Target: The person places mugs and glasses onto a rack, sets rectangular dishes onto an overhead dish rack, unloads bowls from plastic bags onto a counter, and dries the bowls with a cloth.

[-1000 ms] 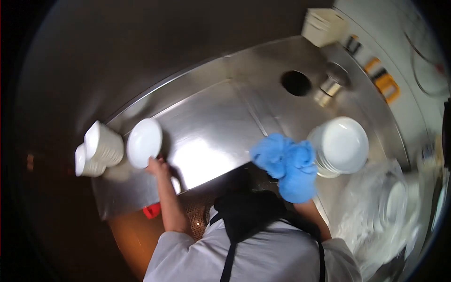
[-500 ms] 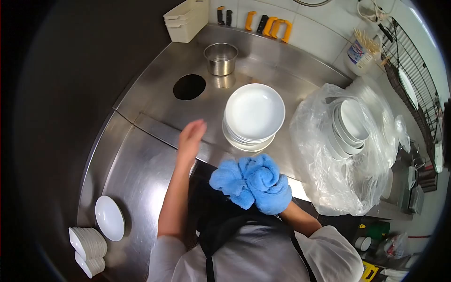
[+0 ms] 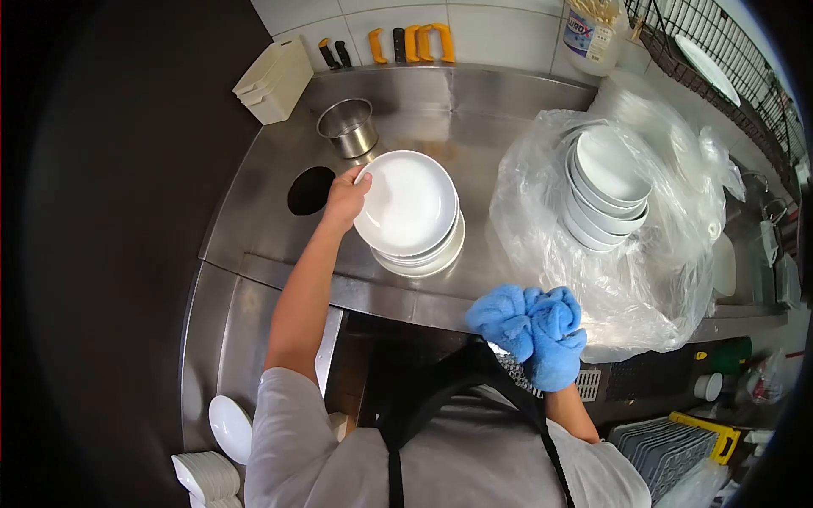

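Note:
My left hand (image 3: 345,196) grips the left rim of the top white plate (image 3: 406,203), its thumb over the edge. That plate lies on a stack of white plates (image 3: 423,267) on the steel counter (image 3: 483,161). A bunched blue cloth (image 3: 533,326) covers my right hand, whose fingers are hidden under it, near the counter's front edge. Right of the stack, several white bowls (image 3: 605,186) stand nested in a clear plastic bag (image 3: 542,245).
A steel pot (image 3: 348,129) stands behind a round hole (image 3: 311,190). Cream containers (image 3: 275,80) and wall-hung knives (image 3: 423,42) are at the back. At lower left are a single white dish (image 3: 230,427) and stacked white dishes (image 3: 206,476). A wire rack (image 3: 737,51) hangs upper right.
My left hand has left the single dish at the lower left, moved to the plate stack and taken hold of the top plate's rim. The view has turned right, with the blue cloth still at my right hand.

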Tool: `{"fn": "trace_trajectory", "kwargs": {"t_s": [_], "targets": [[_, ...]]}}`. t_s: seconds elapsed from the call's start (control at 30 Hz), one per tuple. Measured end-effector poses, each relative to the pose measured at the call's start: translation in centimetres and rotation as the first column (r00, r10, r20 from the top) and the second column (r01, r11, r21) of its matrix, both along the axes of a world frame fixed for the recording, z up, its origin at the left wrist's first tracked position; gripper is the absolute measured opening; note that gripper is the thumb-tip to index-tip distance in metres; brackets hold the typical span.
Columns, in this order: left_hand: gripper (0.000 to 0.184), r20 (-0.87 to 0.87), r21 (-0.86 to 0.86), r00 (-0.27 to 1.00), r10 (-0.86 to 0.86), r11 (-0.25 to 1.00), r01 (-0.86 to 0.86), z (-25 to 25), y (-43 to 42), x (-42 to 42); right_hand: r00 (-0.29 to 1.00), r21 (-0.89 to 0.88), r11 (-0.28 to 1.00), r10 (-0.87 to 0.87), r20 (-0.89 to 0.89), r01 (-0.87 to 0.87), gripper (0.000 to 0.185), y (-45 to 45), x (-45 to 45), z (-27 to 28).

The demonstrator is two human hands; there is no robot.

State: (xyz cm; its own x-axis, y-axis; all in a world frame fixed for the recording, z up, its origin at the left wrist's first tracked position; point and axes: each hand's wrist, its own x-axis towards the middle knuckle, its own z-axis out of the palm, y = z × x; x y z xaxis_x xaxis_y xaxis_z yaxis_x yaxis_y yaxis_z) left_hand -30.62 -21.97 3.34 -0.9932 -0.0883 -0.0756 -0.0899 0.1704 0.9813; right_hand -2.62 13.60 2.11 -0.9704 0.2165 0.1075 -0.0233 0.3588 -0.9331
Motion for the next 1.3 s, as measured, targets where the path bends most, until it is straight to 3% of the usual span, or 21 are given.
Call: {"fn": "trace_trajectory", "kwargs": {"t_s": [0.17,0.27,0.33,0.4,0.43,0.5,0.53,0.6,0.67,0.7,0.73,0.8,0.83,0.93,0.97,1.0,1.03,1.1,1.13,1.2,1.3], "targets": [[0.032,-0.119,-0.165,0.991,0.067,0.983,-0.086,1.8,0.2,1.9,0.996,0.129,0.992,0.026,-0.084,-0.015,0.024,-0.5,-1.3,1.9],[0.032,-0.264,-0.422,0.954,0.140,0.873,-0.245,5.5,1.7,5.0,0.994,0.110,0.994,0.024,-0.106,-0.012,0.015,-1.1,-2.6,3.1],[0.032,-0.401,-0.418,0.900,0.169,0.841,-0.344,7.0,1.1,6.1,0.980,0.174,0.984,0.081,-0.184,-0.049,0.021,-1.4,-3.4,4.4],[0.031,-0.556,-0.392,0.809,0.194,0.796,-0.460,7.1,-0.5,6.3,0.979,-0.034,0.997,0.061,-0.195,-0.069,0.027,-2.0,-3.7,4.8],[0.030,-0.573,-0.339,0.778,0.257,0.790,-0.511,7.5,-1.5,6.4,0.988,-0.273,0.960,0.019,-0.156,-0.061,0.028,-2.5,-3.8,4.8],[0.026,-0.501,-0.265,0.755,0.423,0.755,-0.599,8.9,-4.0,6.1,0.995,-0.704,0.706,0.012,-0.097,-0.077,0.035,-3.3,-4.2,5.2],[0.025,-0.522,-0.230,0.715,0.465,0.731,-0.643,7.6,-6.7,4.8,0.995,-0.634,0.770,0.009,-0.095,-0.068,0.032,-3.6,-4.1,5.4],[0.029,-0.469,-0.343,0.715,0.519,0.639,-0.689,8.9,-8.6,5.1,0.995,-0.478,0.877,-0.001,-0.097,-0.045,0.028,-3.8,-3.7,5.7],[0.034,-0.692,-0.465,0.665,0.282,0.530,-0.709,9.0,-10.6,5.0,0.965,0.025,0.999,-0.037,-0.258,0.045,0.012,-3.9,-3.7,5.7],[0.037,-0.762,-0.516,0.633,0.138,0.461,-0.722,9.0,-11.7,5.0,0.979,-0.348,0.937,-0.075,-0.189,0.005,0.012,-4.8,-3.5,5.7],[0.039,-0.811,-0.533,0.586,0.012,0.400,-0.746,9.0,-12.7,4.9,0.991,-0.671,0.742,-0.082,-0.103,-0.008,0.012,-5.2,-3.2,5.6],[0.043,-0.846,-0.530,0.475,-0.242,0.283,-0.799,9.1,-14.3,4.5,0.987,-0.603,0.798,-0.083,-0.137,-0.017,0.010,-5.1,-3.2,4.6],[0.040,-0.876,-0.478,0.431,-0.219,0.270,-0.836,9.0,-15.1,4.5,0.983,-0.561,0.828,-0.113,-0.148,0.010,0.010,-5.4,-3.2,4.7],[0.034,-0.945,-0.197,0.271,0.181,0.347,-0.917,9.1,-15.0,6.6,0.962,-0.599,0.794,-0.230,-0.145,0.100,0.015,-7.7,-3.1,6.7],[0.033,-0.632,-0.026,0.469,0.617,0.588,-0.809,9.6,-14.3,8.3,0.966,-0.598,0.800,-0.195,-0.168,0.057,0.020,-8.5,-3.6,7.3],[0.036,-0.419,0.250,0.535,0.734,0.659,-0.709,8.3,-15.0,8.9,0.969,-0.601,0.799,-0.137,-0.204,-0.013,0.025,-9.1,-4.1,7.9],[0.039,-0.186,0.529,0.623,0.760,0.612,-0.588,6.3,-16.0,9.3,0.967,-0.599,0.794,-0.061,-0.246,-0.103,0.031,-9.8,-4.8,8.3],[0.043,0.103,0.750,0.765,0.636,0.455,-0.480,3.1,-17.3,11.7,0.917,-0.503,0.804,0.126,-0.380,-0.318,0.041,-11.4,-6.7,9.5],[0.042,0.088,0.861,0.843,0.531,0.385,-0.332,1.9,-16.6,13.2,0.870,-0.421,0.807,0.213,-0.446,-0.413,0.046,-12.4,-7.8,10.1],[0.043,0.019,0.918,0.897,0.442,0.348,-0.191,1.0,-14.6,16.1,0.708,-0.134,0.813,0.398,-0.584,-0.567,0.057,-14.6,-10.4,11.3],[0.047,-0.030,0.859,0.877,0.479,0.461,-0.222,-0.3,-11.6,18.8,0.478,0.301,0.749,0.626,-0.616,-0.591,0.073,-22.0,-14.6,11.7]]}}
